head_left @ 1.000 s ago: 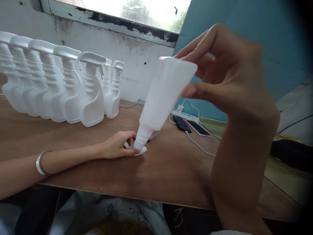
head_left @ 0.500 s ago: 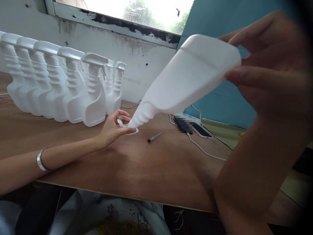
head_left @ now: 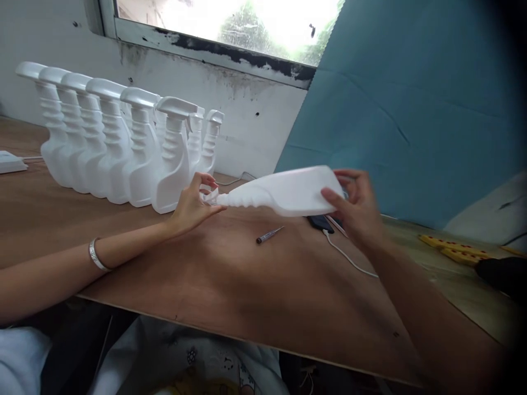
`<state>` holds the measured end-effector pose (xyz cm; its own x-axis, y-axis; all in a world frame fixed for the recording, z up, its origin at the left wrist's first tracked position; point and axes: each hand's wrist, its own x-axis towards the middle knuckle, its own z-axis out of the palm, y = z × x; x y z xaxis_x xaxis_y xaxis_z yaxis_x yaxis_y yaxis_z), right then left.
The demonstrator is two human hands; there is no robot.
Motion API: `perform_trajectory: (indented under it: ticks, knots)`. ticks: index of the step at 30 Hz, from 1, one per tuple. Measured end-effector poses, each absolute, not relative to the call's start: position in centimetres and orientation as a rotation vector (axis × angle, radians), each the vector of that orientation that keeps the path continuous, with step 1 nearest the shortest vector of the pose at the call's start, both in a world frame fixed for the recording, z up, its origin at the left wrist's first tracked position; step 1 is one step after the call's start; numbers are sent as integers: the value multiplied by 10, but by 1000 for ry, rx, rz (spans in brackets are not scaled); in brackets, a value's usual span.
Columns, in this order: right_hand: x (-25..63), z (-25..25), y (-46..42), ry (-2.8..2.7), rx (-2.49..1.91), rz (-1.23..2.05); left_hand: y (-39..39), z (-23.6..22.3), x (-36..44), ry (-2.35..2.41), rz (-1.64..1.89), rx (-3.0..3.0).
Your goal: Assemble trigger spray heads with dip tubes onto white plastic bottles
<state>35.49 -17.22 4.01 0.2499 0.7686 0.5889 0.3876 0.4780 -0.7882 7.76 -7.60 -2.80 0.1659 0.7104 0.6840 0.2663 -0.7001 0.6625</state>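
Note:
A white plastic spray bottle (head_left: 284, 192) lies nearly level above the wooden table (head_left: 230, 280), neck pointing left. My right hand (head_left: 356, 211) grips its base end, fingers wrapped round it. My left hand (head_left: 193, 206), with a silver bracelet on the wrist, pinches the white trigger sprayer head (head_left: 209, 196) at the bottle's neck. Both hands hover just in front of the right end of a row of several finished white spray bottles (head_left: 119, 148).
A small pen-like screwdriver (head_left: 269, 235) lies on the table under the bottle. A phone (head_left: 321, 223) with a white cable (head_left: 349, 258) sits behind my right hand. A blue board (head_left: 411, 109) leans at the right; yellow parts (head_left: 448, 249) lie beyond it.
The bottle has swung from neck-down on the table to almost horizontal and moved away from the camera. My left hand lifted off the table with the sprayer head.

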Motion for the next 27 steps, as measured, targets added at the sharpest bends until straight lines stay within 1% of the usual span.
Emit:
perform_trajectory:
  ticks: [4,8,12,17,20,25,27]
  knots:
    - [367,-11,-162,-988,-1117,728,-79,-20,78,931,1605,1916]
    - [364,-32,-154,-903,-1074,890,-83,-17,79,810,1487,1658]
    - [364,-36,-152,-960,-997,826,-80,-22,80,764,1407,1475]
    - [367,-38,-154,-1047,-945,636,-80,-29,84,632,1170,1299]
    - [363,-39,-157,-1084,-897,600,-80,-30,85,658,1071,1287]
    - [357,-36,-164,-1250,-819,649,-82,-29,84,767,1001,1201]
    - [357,-35,-165,-1318,-832,586,-82,-30,84,795,979,1205]
